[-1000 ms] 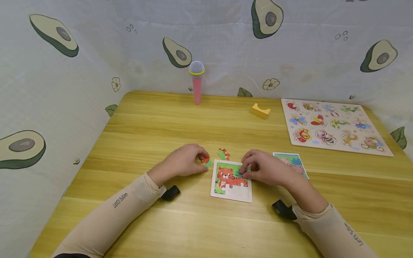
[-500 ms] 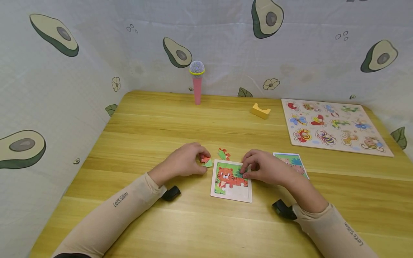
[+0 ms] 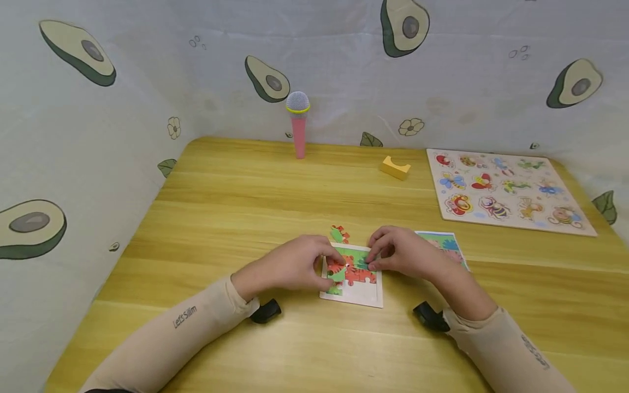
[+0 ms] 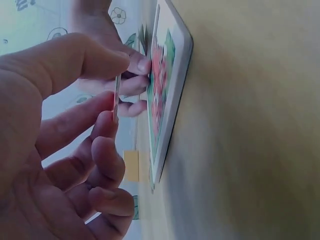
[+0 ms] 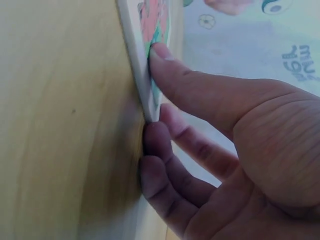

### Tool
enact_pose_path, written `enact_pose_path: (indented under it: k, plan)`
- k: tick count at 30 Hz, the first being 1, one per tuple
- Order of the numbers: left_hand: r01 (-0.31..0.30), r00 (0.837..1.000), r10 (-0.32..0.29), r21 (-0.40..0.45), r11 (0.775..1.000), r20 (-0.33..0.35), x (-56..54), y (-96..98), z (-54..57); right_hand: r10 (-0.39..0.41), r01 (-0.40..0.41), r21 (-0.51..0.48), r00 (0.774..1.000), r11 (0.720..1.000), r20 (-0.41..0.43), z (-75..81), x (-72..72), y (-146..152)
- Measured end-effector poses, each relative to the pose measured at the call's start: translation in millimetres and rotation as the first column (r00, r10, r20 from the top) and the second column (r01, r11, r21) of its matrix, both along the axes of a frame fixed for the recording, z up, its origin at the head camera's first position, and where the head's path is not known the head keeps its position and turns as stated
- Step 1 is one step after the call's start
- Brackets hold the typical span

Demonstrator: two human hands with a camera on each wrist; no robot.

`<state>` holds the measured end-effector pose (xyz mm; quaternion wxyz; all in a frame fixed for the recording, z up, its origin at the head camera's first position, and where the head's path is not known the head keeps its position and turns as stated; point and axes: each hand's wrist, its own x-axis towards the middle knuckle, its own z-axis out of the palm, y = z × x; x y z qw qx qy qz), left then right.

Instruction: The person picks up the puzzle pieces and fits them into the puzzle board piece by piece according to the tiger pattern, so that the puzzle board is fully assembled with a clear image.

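A jigsaw puzzle board (image 3: 363,296) with a pale frame and a partly filled tiger picture lies on the table. Over its left part, my left hand (image 3: 300,263) pinches a red and green puzzle piece (image 3: 337,271) between thumb and fingers. Seen edge-on in the left wrist view, that puzzle piece (image 4: 116,95) is held above the board. My right hand (image 3: 405,251) grips the board's far right corner; in the right wrist view its thumb (image 5: 165,60) presses on the picture and the other fingers are at the edge. Loose red and green puzzle pieces (image 3: 339,234) lie just beyond the board.
A picture card (image 3: 449,244) lies partly behind my right hand. At the back right is a wooden insect puzzle board (image 3: 511,191). A yellow notched block (image 3: 395,168) and a pink toy microphone (image 3: 298,128) are near the table's far edge.
My left hand has lifted the puzzle piece from beside the board and brought it right, over the board's left part. The right hand has stayed at the corner.
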<state>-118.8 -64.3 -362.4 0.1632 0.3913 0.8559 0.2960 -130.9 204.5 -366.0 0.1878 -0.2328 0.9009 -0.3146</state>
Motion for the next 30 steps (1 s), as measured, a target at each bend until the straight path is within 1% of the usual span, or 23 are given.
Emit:
enact_pose_path:
  k: [3,5,10,15,18,22,28,30]
  plan:
    - [0.032,0.999,-0.032,-0.007,0.999,0.010,5.2,2.8,1.0,0.000,0.000,-0.022,1.000,1.000,0.001,-1.0,-0.5,-1]
    - [0.049,0.999,-0.049,-0.009,0.999,0.013,7.6,6.3,-0.3,-0.003,0.003,-0.026,1.000,1.000,0.002,-1.4,-0.8,-1]
    - [0.061,0.998,-0.061,-0.022,0.998,0.009,10.5,19.5,-4.0,-0.002,0.002,-0.018,1.000,1.000,-0.004,-2.1,-2.2,0]
    - [0.075,0.997,-0.075,-0.019,0.997,0.008,12.0,36.0,-4.9,-0.003,0.003,-0.024,1.000,1.000,-0.003,-3.7,-2.8,2]
    - [0.072,0.997,-0.072,-0.030,0.997,0.017,13.8,42.5,-7.0,0.006,-0.006,-0.042,1.000,0.999,-0.006,-4.7,-3.0,3]
    - [0.050,0.999,-0.049,-0.045,0.998,0.014,15.7,45.3,-9.4,0.009,-0.009,-0.048,1.000,0.999,-0.006,-5.2,-3.7,4]
    - [0.055,0.998,-0.055,-0.028,0.998,-0.013,16.9,47.4,-12.3,0.010,-0.010,-0.054,1.000,0.999,0.003,-5.4,-4.9,7]
    - [0.043,0.999,-0.044,-0.035,0.998,-0.030,17.8,47.7,-12.4,0.007,-0.007,-0.052,1.000,0.999,0.007,-5.6,-4.8,8]
